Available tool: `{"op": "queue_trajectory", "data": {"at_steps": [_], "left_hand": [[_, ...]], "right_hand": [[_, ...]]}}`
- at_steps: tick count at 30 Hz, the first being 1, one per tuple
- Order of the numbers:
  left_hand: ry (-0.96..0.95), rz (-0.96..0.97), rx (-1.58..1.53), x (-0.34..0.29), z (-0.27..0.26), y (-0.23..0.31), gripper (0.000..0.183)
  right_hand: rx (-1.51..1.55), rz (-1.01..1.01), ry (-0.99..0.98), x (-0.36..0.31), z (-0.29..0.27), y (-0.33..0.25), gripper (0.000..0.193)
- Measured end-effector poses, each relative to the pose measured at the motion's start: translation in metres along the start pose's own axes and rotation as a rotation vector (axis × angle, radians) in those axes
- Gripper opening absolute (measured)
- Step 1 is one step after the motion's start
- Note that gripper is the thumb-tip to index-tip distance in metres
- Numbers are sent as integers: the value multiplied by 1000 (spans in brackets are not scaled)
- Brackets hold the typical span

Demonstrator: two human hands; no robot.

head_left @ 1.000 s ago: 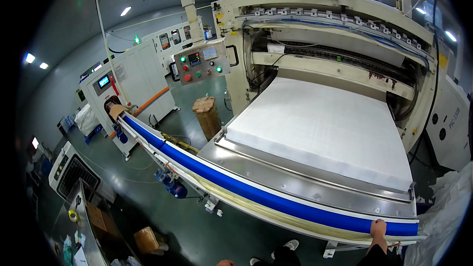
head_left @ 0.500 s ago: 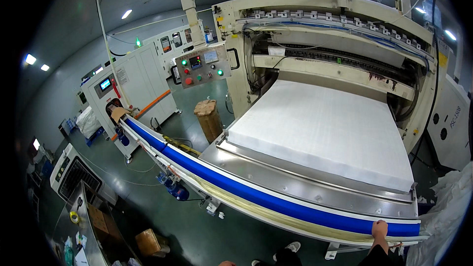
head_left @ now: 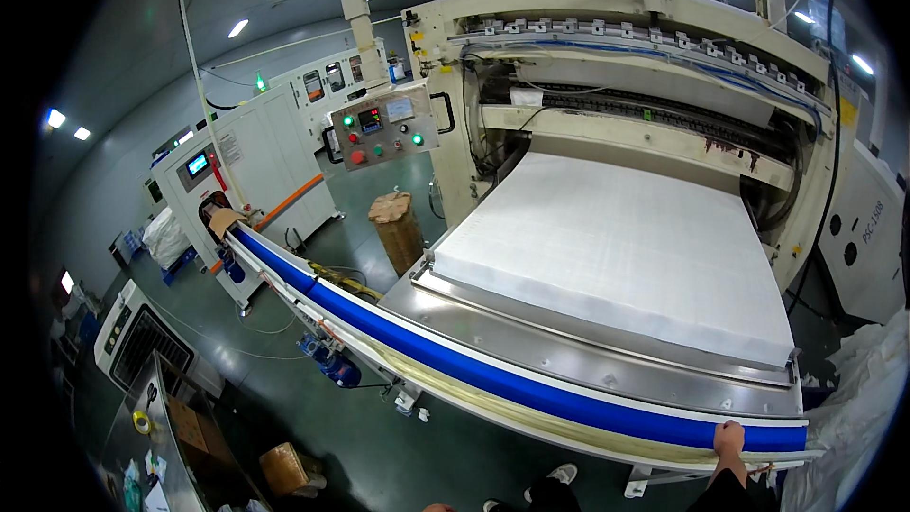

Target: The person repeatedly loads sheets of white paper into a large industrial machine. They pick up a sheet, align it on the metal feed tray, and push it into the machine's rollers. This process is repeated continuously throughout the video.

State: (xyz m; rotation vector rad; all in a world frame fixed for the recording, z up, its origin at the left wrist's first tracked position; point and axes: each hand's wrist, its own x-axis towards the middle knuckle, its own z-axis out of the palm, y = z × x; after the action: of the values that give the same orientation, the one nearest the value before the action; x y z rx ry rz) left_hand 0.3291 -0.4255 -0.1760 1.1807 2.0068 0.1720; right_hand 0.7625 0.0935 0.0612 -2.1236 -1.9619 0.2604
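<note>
My right hand (head_left: 729, 437) rests at the right end of a long blue conveyor belt (head_left: 569, 410). Its fingers are curled closed against the belt, and whatever they may hold is hidden. Only a sliver of my left hand (head_left: 438, 508) shows at the lower edge, with its fingers out of sight. Beyond the belt, a broad stack of white sheet material (head_left: 607, 246) lies on a metal table (head_left: 493, 337). The far end of the stack reaches into a large cream machine (head_left: 654, 137).
A control panel (head_left: 384, 128) with lit buttons hangs left of the machine. The belt runs toward a white cabinet machine (head_left: 251, 156). A brown wrapped block (head_left: 396, 232) stands behind the belt. A metal workbench (head_left: 128, 417) is at lower left, and white plastic sheeting (head_left: 867, 398) at right.
The whole scene sits slightly farther left in my view. My right hand keeps its place on the belt, and the white stack has not moved.
</note>
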Motion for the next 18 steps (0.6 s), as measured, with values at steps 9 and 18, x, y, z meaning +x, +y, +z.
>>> {"op": "queue_trajectory", "data": {"at_steps": [9,18], "left_hand": [[-39,180,171,17,18,-9,25],[-84,141,185,22,27,-17,25]], "right_hand": [[-21,47,-17,0,-4,3,26],[-3,42,-19,-1,-4,-2,26]]}}
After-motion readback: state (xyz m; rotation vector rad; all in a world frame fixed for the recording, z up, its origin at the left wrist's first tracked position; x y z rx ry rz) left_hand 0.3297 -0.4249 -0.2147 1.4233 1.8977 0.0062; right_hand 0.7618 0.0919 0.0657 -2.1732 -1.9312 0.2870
